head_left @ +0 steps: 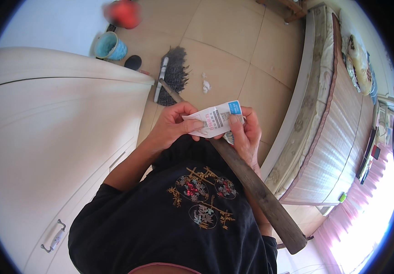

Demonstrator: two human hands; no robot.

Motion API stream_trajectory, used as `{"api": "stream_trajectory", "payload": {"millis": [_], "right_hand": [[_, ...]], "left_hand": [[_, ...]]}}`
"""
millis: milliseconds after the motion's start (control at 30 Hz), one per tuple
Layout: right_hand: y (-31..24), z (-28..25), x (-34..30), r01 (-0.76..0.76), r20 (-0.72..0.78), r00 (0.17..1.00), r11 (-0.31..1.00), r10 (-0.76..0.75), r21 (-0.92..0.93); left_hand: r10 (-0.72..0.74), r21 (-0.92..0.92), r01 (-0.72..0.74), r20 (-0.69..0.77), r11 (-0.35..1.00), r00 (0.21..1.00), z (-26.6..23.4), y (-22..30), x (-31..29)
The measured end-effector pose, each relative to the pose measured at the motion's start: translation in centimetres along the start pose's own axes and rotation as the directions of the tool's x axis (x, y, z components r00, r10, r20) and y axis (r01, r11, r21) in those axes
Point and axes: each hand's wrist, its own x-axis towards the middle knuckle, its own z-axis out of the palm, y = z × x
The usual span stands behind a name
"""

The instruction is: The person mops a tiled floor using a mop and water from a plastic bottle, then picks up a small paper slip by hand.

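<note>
Both hands hold a small white printed paper (216, 112) with a blue corner, a square code and red print, in front of my body. My left hand (172, 125) pinches its left end, thumb on top. At the other end, the thumb of my right hand (246, 134) presses on the paper near the blue corner. A mop's wooden handle (258, 189) slants beneath the paper and passes by my right arm, leaning against me with neither hand visibly around it. Its grey mop head (176, 68) lies on the floor beyond my hands.
A white cabinet (60, 137) fills the left side. Behind it stand a light blue bucket (110, 46) and a blurred red object (125, 13). White scraps (206, 84) lie on the tiles. A bed with a mat (322, 150) runs along the right, near a pink curtain (347, 223).
</note>
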Motion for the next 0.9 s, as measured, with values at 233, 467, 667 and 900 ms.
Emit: {"api": "stream_trajectory", "payload": {"millis": [233, 467, 667, 900], "right_hand": [[0.2, -0.1, 0.2, -0.124, 0.039, 0.992, 0.992, 0.123, 0.030], [-0.3, -0.1, 0.1, -0.302, 0.182, 0.937, 0.953, 0.297, -0.003], [0.6, 0.4, -0.2, -0.450, 0.326, 0.833, 0.890, 0.447, -0.070], [0.3, 0.8, -0.5, -0.445, 0.328, 0.830, 0.890, 0.450, -0.094]], "left_hand": [[-0.019, 0.043, 0.020, -0.019, 0.999, 1.000, -1.0, -0.1, -0.3], [0.127, 0.020, -0.125, -0.177, 0.992, 0.976, -1.4, 0.9, 0.7], [0.185, 0.071, -0.175, -0.190, 0.982, 0.964, -1.4, 0.9, 0.7], [0.169, 0.251, -0.128, -0.148, 0.959, 0.974, -2.4, 0.8, 0.4]]}}
